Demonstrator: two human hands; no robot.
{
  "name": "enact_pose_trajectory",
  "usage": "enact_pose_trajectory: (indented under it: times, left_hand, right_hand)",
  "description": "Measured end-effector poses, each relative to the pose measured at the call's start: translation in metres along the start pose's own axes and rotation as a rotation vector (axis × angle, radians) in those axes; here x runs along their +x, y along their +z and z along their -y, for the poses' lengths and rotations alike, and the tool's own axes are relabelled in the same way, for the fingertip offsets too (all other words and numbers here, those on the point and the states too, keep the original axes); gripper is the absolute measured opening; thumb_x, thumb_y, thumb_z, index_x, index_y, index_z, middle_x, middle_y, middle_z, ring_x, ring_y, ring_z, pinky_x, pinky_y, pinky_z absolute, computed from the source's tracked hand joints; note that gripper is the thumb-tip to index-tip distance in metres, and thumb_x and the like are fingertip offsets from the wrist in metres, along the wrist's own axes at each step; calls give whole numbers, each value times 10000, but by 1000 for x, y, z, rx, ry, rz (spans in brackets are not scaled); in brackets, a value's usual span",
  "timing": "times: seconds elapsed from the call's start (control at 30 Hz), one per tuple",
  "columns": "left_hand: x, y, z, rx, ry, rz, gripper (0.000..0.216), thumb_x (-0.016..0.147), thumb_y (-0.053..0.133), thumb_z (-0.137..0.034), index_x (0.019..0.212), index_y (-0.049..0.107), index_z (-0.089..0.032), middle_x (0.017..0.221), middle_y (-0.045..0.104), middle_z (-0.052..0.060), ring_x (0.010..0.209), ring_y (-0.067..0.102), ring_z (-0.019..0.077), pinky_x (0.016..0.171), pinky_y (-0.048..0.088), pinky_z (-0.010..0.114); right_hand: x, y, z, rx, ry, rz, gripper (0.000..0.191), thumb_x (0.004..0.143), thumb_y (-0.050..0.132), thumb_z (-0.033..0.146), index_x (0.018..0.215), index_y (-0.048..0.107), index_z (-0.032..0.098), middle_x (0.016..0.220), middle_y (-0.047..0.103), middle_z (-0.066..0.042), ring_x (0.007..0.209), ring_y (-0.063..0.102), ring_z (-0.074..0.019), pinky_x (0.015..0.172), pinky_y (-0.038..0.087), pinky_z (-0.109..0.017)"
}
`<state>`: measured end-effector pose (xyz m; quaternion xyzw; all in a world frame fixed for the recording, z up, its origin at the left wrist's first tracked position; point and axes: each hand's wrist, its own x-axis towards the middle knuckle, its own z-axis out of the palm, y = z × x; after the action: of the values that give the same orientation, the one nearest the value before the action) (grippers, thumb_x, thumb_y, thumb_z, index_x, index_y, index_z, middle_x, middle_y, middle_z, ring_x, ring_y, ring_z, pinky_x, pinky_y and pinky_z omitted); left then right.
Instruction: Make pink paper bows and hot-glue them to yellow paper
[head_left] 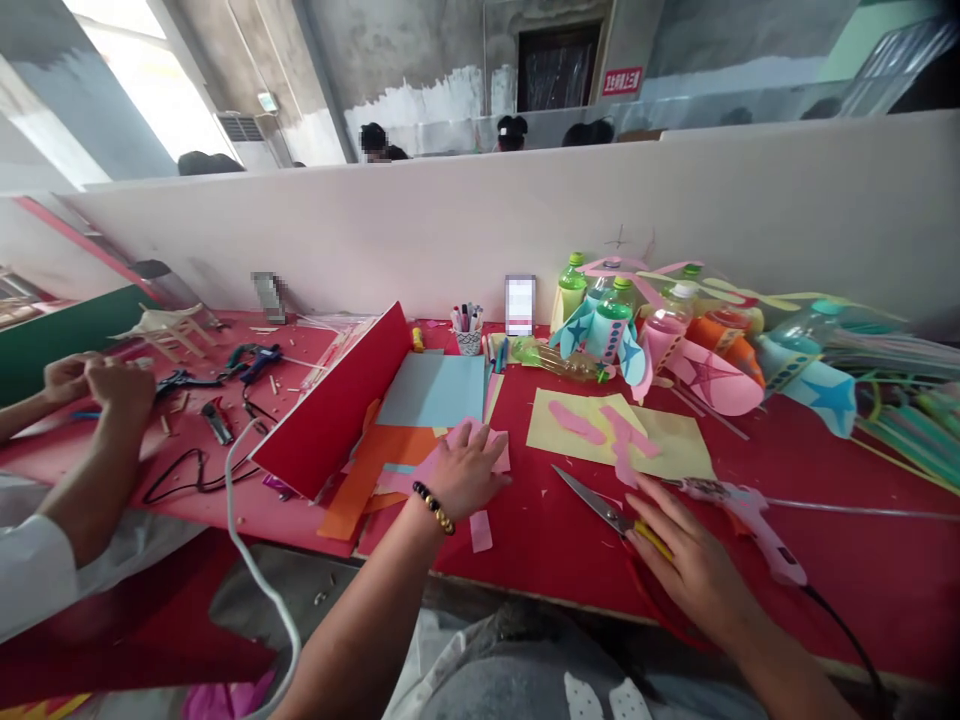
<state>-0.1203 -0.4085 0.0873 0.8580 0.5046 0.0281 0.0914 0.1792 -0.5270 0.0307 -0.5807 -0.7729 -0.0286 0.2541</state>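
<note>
My left hand (469, 465) lies flat with its fingers spread over pink paper (499, 450) on the red table. A beaded bracelet (433, 507) circles that wrist. My right hand (686, 560) is at the scissors (589, 497), fingers stretched out and apart. The blades point away to the left; part of the red and yellow handles is hidden by this hand. Its fingertips reach the lower end of a cut pink paper strip (624, 460). That strip and another pink piece (576, 422) rest on yellow paper (682, 450).
A pink glue gun (757, 525) with a cord lies right of my right hand. Decorated plastic bottles (615, 320) stand behind. Blue (435, 388) and orange paper (364, 480) lie left, beside a red upright board (337, 410). Beyond it, another person's hands (112, 385) work among tools.
</note>
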Motion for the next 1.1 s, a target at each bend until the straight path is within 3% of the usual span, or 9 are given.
enact_pose_trajectory:
  times: [0.1,0.23,0.57,0.77,0.97,1.1]
  left_hand:
    - [-28,27,6,32,-20,29,592,897,457,-473,1449,283,-350,1522,290,95,1397,202,407,1017,237,701]
    - [-45,47,10,65,-12,-6,527,915,409,-483,1427,324,-391,1536,271,52,1406,190,391,1048,215,675]
    - [-55,46,40,87,-207,-43,509,932,373,-471,1432,309,-402,1556,213,44,1416,152,395,1033,209,686]
    - [-42,44,22,113,-103,-58,547,923,396,-479,1449,267,-396,1568,166,30,1432,49,392,1036,151,718]
    - [-31,47,12,90,-83,-11,511,940,346,-481,1433,333,-349,1545,246,30,1420,156,367,1048,190,695]
    - [-32,57,15,97,-87,-67,496,958,324,-403,1429,359,-250,1523,297,55,1425,177,323,1076,197,654]
  right_hand:
    - [-12,2,2,-19,-7,-17,349,896,504,337,1198,594,187,1290,577,-120,1147,575,-271,926,516,-403]
    - [-26,5,5,-56,-11,34,358,881,526,356,1202,580,206,1211,611,-109,1087,589,-270,898,516,-419]
    - [-38,7,1,-95,28,48,372,887,497,349,1215,555,184,1209,603,-122,1101,575,-280,892,516,-420]
    - [-37,6,-5,-113,79,103,407,853,435,212,1247,533,186,1134,618,-114,1040,608,-260,868,526,-391]
    - [-34,5,2,-105,99,149,479,765,464,164,1240,528,189,1012,635,-99,864,663,-232,665,563,-313]
    - [-37,-1,11,-8,111,125,515,733,469,125,1242,510,194,1056,625,-97,928,657,-219,761,560,-313]
